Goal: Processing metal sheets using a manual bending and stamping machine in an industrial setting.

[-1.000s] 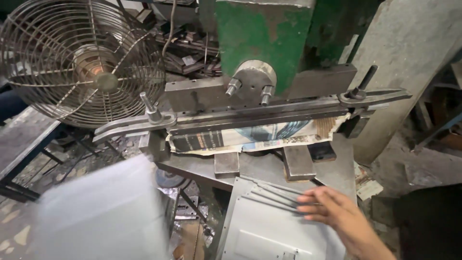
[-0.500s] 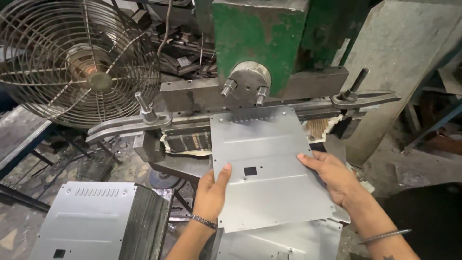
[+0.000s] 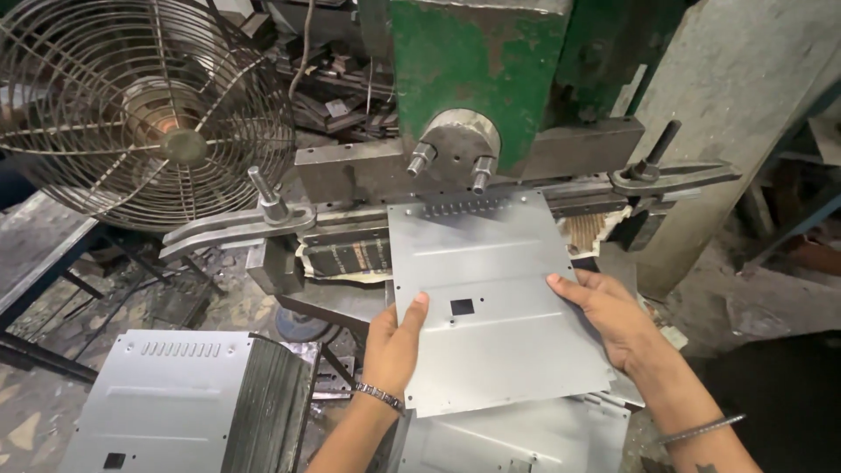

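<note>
Our left hand (image 3: 392,337) pinches the near left edge of the grey metal sheet (image 3: 491,298), thumb pressed on top beside its small square cut-out, the other fingers hidden beneath. Our right hand (image 3: 613,320) clamps the sheet's right edge, thumb lying flat on the surface and the remaining fingers curled under it. A thin bracelet circles each wrist.

We hold the sheet flat, its far edge, lined with a row of small holes, tucked under the head of the green press (image 3: 477,79), just below two bolts on a round boss. Long clamp bars (image 3: 241,229) with upright studs run out to either side of the press bed.

Below our hands lies another similar sheet (image 3: 517,438). To the lower left stands a stack of slotted sheets (image 3: 175,398). A wire-caged fan (image 3: 144,109) sits at the upper left.
</note>
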